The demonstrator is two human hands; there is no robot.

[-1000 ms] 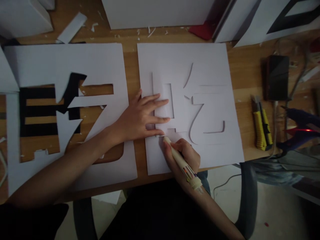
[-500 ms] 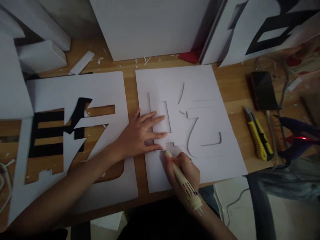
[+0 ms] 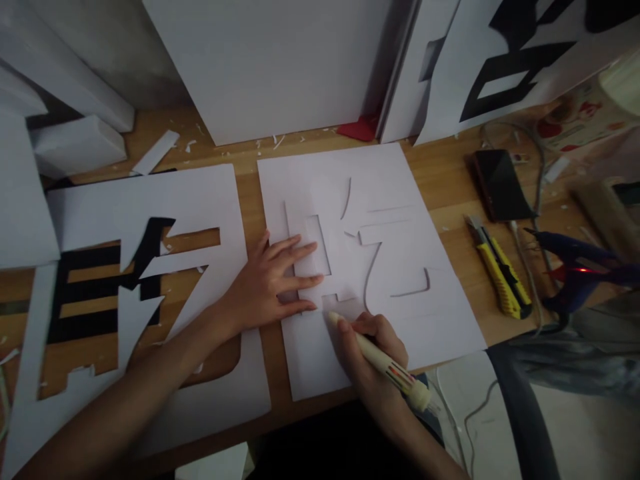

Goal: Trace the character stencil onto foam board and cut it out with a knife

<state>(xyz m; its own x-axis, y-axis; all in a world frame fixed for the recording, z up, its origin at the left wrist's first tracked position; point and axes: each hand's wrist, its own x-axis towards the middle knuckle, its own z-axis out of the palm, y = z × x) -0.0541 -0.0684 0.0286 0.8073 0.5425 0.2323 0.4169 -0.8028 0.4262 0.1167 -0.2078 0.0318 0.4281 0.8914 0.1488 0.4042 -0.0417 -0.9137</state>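
Left hand (image 3: pixel 267 280) splayed flat on white cut-out (image 3: pixel 320 260) atop sheet (image 3: pixel 380 180); right hand (image 3: pixel 373 350) closed round pen (image 3: pixel 380 360), tip at cut-out's lower edge, tracing apparently partway, outline marks not discernible.

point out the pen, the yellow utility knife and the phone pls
pen (image 3: pixel 376 357), head view, mid-barrel just behind the right hand's grip
yellow utility knife (image 3: pixel 500 272), head view, middle of the yellow handle
phone (image 3: pixel 499 175), head view, centre of the dark screen

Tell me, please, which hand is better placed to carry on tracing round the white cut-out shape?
Right. The right hand grips the cream multi-colour pen, tip at the white cut-out shape edge; the left hand lies flat, pinning it.
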